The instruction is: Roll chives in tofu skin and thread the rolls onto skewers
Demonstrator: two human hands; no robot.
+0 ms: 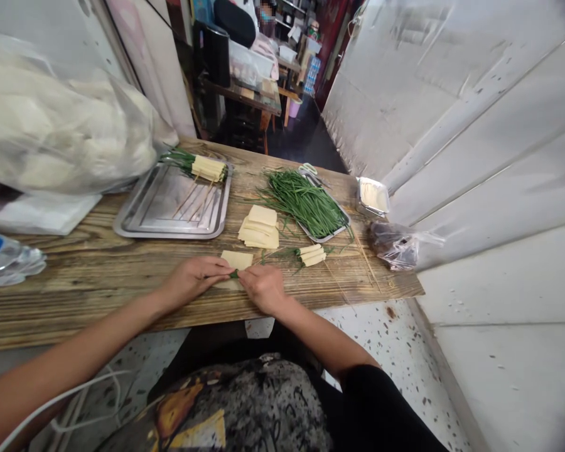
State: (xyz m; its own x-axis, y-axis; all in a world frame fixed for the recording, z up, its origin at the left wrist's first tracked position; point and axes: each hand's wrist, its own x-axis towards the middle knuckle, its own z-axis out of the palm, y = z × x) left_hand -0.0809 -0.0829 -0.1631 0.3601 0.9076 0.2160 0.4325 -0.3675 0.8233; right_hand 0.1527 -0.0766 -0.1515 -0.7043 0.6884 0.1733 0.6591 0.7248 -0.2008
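My left hand (201, 276) and my right hand (263, 285) meet near the table's front edge, fingers closed around a small bundle of green chives (234, 274). Under the bundle lies a pale yellow tofu sheet (236, 258), partly covered by my fingers. Just beyond is a stack of tofu sheets (260, 227). To the right of my right hand rest several finished tofu rolls (312, 255) with chives inside, on a skewer. A pile of long chives (308, 202) fills a small metal tray behind them.
A steel tray (169, 227) at the left holds skewered chive rolls (208, 168). Scissors (308, 169) lie behind the chives. Loose skewers (368, 267), a foil box (373, 196) and a dark bagged item (393, 245) are at the right. A large plastic bag (66, 125) and bottle (12, 257) stand left.
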